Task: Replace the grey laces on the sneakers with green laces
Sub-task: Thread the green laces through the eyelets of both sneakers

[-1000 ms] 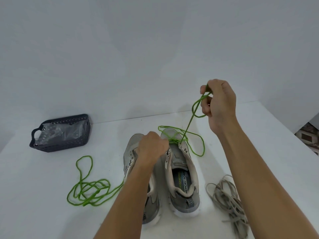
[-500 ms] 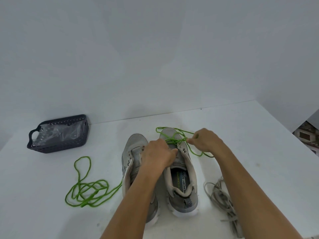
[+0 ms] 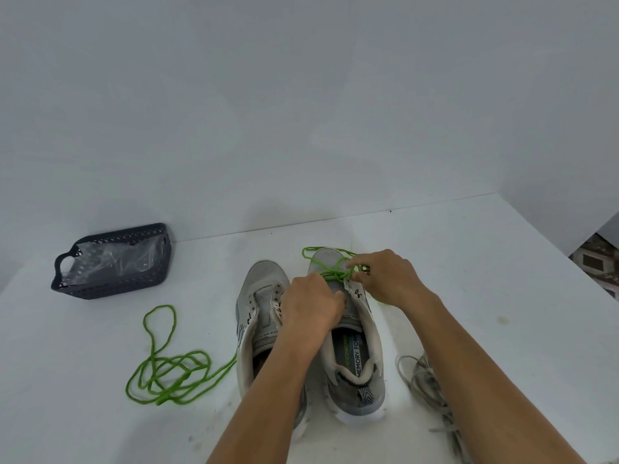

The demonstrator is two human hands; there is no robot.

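Note:
Two grey sneakers stand side by side on the white table, toes away from me. The right sneaker [image 3: 355, 356] has a green lace [image 3: 330, 267] crossing its lowest eyelets, with loops lying over the toe. My right hand [image 3: 385, 279] pinches this lace by the right eyelets. My left hand [image 3: 310, 304] grips the right sneaker at its left eyelet row and tongue. The left sneaker [image 3: 259, 296] has no lace. A second green lace [image 3: 170, 373] lies coiled to its left. The removed grey laces [image 3: 425, 386] lie in a heap right of the shoes, partly under my right forearm.
A dark plastic basket [image 3: 114, 262] with clear plastic wrap inside sits at the back left of the table, against the white wall. The table's right edge [image 3: 569, 262] runs diagonally at the far right.
My right hand came down from its raised pull above the table to the right sneaker's eyelets, and the lace slack settled over the toe. My left hand stayed on the shoe.

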